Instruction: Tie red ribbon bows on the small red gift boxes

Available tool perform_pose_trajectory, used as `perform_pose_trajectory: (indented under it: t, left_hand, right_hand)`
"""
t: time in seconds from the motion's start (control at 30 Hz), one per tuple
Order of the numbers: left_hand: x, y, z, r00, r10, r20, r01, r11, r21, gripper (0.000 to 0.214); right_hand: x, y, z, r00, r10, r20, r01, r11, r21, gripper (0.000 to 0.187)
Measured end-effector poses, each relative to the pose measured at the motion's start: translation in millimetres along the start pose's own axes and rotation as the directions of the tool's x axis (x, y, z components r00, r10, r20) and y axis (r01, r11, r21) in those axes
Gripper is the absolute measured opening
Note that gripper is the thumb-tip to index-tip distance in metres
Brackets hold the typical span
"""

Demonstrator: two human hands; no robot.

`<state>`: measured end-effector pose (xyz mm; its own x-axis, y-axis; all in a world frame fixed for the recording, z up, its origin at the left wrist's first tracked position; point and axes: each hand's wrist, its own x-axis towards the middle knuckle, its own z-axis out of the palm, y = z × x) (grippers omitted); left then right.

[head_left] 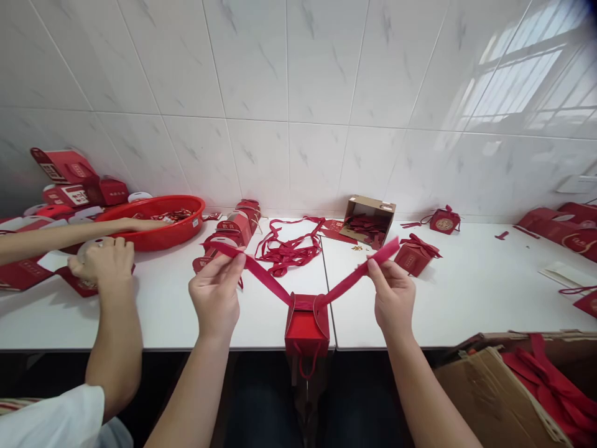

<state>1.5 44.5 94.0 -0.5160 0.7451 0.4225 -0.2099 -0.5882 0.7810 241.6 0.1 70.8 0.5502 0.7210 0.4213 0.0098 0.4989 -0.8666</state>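
Observation:
A small red gift box (306, 323) stands at the table's front edge between my hands, a thin cord loop hanging from its near side. A red ribbon (347, 283) passes through the top of the box and spreads upward in a V. My left hand (217, 289) pinches one ribbon end between thumb and fingers. The other end is pinched by my right hand (394, 295), level with the left. Both ribbon lengths look stretched fairly straight. Neither hand touches the box itself.
Loose ribbons (291, 249) lie beyond the box. A small carton (370, 218) and a bow-tied box (416, 255) stand right of them. At left, a co-worker's arms (114, 311) reach to a red basin (189, 230) and a box. A large cardboard carton (494, 392) sits front right.

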Motion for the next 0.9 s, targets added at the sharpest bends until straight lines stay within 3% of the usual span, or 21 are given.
perform_pose_trajectory:
  t: [0.13, 0.27, 0.53, 0.7, 0.8, 0.9]
  left_hand:
    - [-3, 12, 25.4, 0.967, -0.022, 0.255, 0.015, 0.999, 0.030, 0.019]
    - [-4, 18, 41.6, 0.902, -0.056, 0.429, 0.046, 0.998, 0.034, 0.019]
    - [-7, 22, 50.3, 0.830, -0.174, 0.530, 0.125, 0.984, 0.126, 0.025]
    - [-14, 33, 48.9, 0.731, -0.276, 0.624, 0.082, 0.944, 0.321, 0.049]
    - [-16, 36, 46.1, 0.693, -0.318, 0.647, 0.054, 0.918, 0.393, 0.063]
    - [-14, 33, 42.2, 0.617, -0.377, 0.691, 0.124, 0.914, 0.387, 0.063]
  right_hand:
    - [6, -19, 23, 0.981, -0.041, 0.188, 0.044, 0.999, -0.015, 0.020]
    - [11, -29, 42, 0.942, -0.014, 0.336, -0.016, 0.996, 0.087, 0.020]
    - [10, -30, 62, 0.867, 0.038, 0.497, -0.110, 0.987, 0.116, 0.021]
    - [8, -34, 63, 0.794, -0.006, 0.608, -0.001, 1.000, 0.012, 0.024]
    - [5, -34, 61, 0.733, -0.055, 0.678, 0.031, 0.998, 0.048, 0.022]
    - [5, -28, 57, 0.722, -0.063, 0.689, 0.015, 0.997, 0.077, 0.021]
